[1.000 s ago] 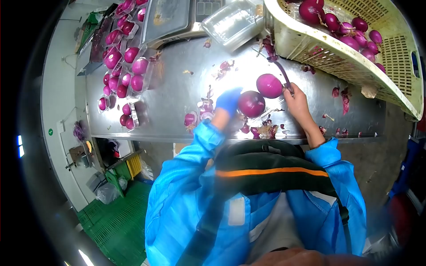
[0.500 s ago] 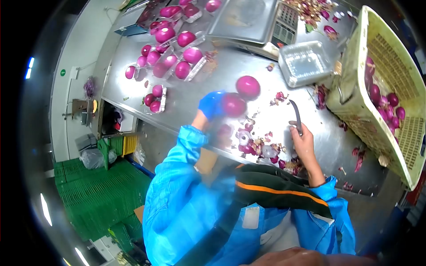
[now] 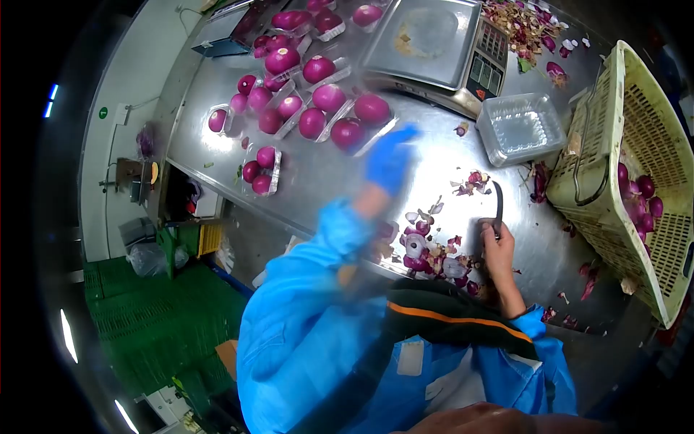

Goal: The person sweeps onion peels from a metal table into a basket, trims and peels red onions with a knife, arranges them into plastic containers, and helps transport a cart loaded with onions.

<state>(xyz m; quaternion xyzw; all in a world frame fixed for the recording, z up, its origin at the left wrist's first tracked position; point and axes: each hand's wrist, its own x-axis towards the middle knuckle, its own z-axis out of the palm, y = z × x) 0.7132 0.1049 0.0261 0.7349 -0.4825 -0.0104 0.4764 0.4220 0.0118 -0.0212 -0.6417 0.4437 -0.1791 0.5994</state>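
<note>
My left hand (image 3: 390,163), in a blue glove and blurred by motion, is over the steel table with its fingers stretched out and nothing visible in them. Just beyond its fingertips, two peeled red onions (image 3: 372,108) sit in a clear plastic tray (image 3: 376,137). My bare right hand (image 3: 497,249) is closed around the handle of a knife (image 3: 499,202), whose dark curved blade points up and away from me. Onion peelings (image 3: 434,253) lie between my hands near the table edge.
Several more trays of red onions (image 3: 312,123) stand at the back left. A scale (image 3: 426,43) sits at the back, with an empty clear container (image 3: 520,130) beside it. On the right, a tilted yellowish crate (image 3: 593,195) holds onions. More peelings (image 3: 520,29) are heaped behind.
The two onions that were by my left hand now sit at the end of the tray group, farther back. My left hand has let go of them. My right hand still grips the knife.
</note>
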